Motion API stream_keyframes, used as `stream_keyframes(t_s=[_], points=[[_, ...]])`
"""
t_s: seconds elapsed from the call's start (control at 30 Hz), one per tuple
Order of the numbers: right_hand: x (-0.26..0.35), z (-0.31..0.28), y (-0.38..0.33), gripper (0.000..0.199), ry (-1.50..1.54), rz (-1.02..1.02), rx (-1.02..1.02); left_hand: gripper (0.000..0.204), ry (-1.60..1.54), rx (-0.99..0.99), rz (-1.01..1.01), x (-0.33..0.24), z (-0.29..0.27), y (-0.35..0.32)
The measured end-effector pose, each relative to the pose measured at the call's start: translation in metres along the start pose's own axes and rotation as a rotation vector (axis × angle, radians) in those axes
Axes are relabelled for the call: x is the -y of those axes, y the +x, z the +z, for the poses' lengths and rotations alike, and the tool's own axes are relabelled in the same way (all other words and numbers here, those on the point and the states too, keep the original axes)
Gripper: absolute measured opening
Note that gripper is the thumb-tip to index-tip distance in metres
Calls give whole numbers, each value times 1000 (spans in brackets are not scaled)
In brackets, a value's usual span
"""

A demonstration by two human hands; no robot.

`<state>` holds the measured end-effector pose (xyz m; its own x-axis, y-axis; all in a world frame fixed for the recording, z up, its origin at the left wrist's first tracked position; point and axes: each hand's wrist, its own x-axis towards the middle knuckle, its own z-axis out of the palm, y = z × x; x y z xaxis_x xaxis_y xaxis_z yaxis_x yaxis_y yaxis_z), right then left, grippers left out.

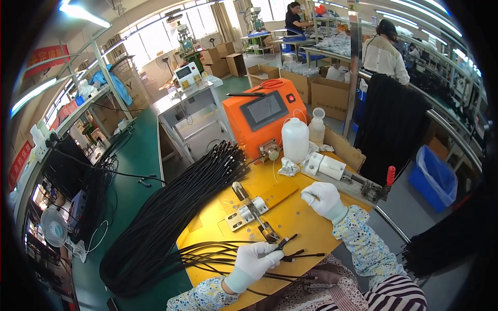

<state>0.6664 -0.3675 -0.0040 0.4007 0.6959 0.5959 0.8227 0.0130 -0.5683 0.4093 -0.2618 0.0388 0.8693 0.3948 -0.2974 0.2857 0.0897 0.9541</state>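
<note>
My left hand, in a white glove, pinches a black cable near its plug end, at the front of the yellow plate. More loose black cables lie beside and under that hand, their plug ends pointing right. Just beyond it stands a metal fixture with a lever, bolted to the plate. My right hand, also gloved, hovers over the right part of the plate with its fingertips pressed together; whether anything small is between them cannot be made out. A thick bundle of black cables spreads across the left side.
Behind the plate sits an orange machine with a screen, a pen on top. White bottle and cloudy bottle stand beside it. A toggle clamp with a red handle is at right. Hanging black cables and a blue bin lie beyond.
</note>
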Motion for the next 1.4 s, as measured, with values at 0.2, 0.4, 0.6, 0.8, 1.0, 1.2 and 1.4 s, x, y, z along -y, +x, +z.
stream_keyframes(t_s=[0.2, 0.4, 0.6, 0.8, 1.0, 1.2, 1.4], points=[[-1, 1, -2, 15, -38, 21, 8, 20, -229, 11, -21, -2, -4, 2], [0, 0, -3, 14, -12, 24, 4, 23, -323, 35, -40, 0, -8, 4], [-2, 0, -2, 15, -11, 32, 9, 22, -192, 141, -6, -7, -9, 0], [19, -1, 22, 12, 20, -64, 42, 40, 781, 400, 814, 6, -3, -3], [56, 35, 104, 11, -34, -335, 240, 65, 1267, 156, 722, 16, 7, -13], [47, 130, 174, 10, -563, -528, 479, 62, 1348, 255, 557, 12, 16, -21], [46, 164, 199, 17, -806, -469, 791, 30, 964, 434, 667, -8, 9, -38]])
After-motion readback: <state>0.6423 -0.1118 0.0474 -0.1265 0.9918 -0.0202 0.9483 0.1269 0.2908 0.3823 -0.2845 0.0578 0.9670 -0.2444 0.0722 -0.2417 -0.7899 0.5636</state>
